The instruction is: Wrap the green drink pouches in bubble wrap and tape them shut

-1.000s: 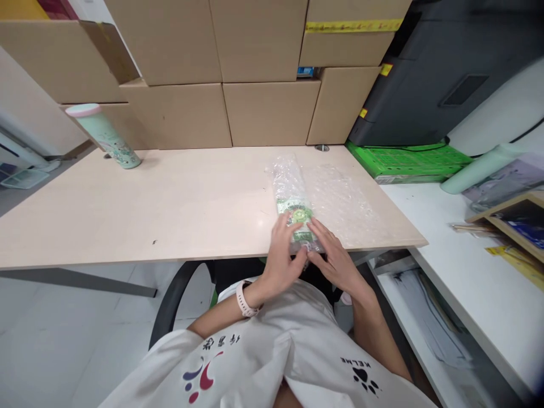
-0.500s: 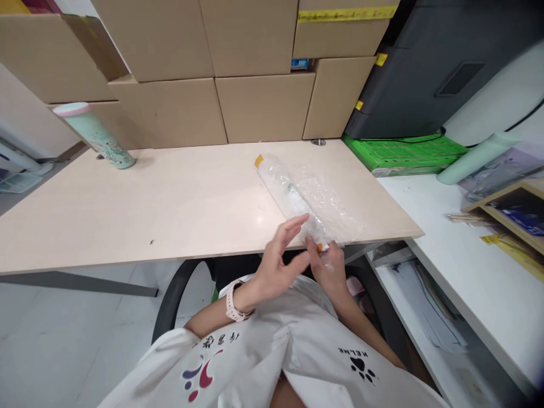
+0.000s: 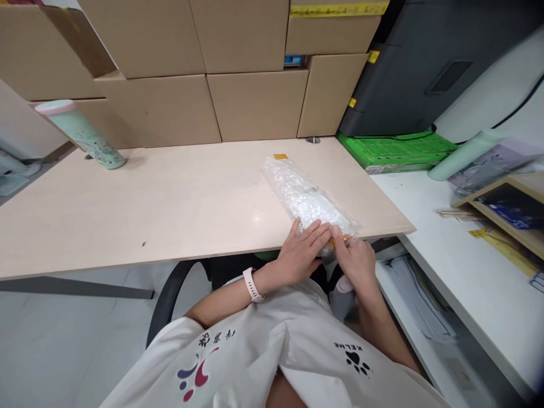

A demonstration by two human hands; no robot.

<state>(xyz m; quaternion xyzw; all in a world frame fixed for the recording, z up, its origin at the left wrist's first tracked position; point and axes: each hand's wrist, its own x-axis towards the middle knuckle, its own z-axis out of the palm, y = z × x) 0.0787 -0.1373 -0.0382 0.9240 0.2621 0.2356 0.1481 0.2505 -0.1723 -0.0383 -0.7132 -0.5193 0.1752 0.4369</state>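
Note:
A long clear bubble-wrap bundle [image 3: 304, 195] lies slantwise on the wooden table, its near end reaching the front edge. Orange tape [image 3: 280, 156] shows at its far end, and more orange tape at the near end by my fingers. What is inside the wrap is too blurred to name. My left hand [image 3: 302, 254], with a pink watch on the wrist, rests flat on the near part with fingers stretched out. My right hand [image 3: 356, 262] has its fingers curled at the near right corner, gripping the wrap by the tape.
Cardboard boxes [image 3: 257, 107] are stacked along the back of the table. A mint tumbler [image 3: 91, 136] stands at the back left. To the right are a green box [image 3: 395, 152] under a dark case [image 3: 425, 73], and a white side desk [image 3: 446, 249] with a wooden organizer [image 3: 510, 198].
The bundle has rolled over to the right, onto the loose wrap, and its far tape now faces up. My left hand has come down flat on it. My right hand has shifted right.

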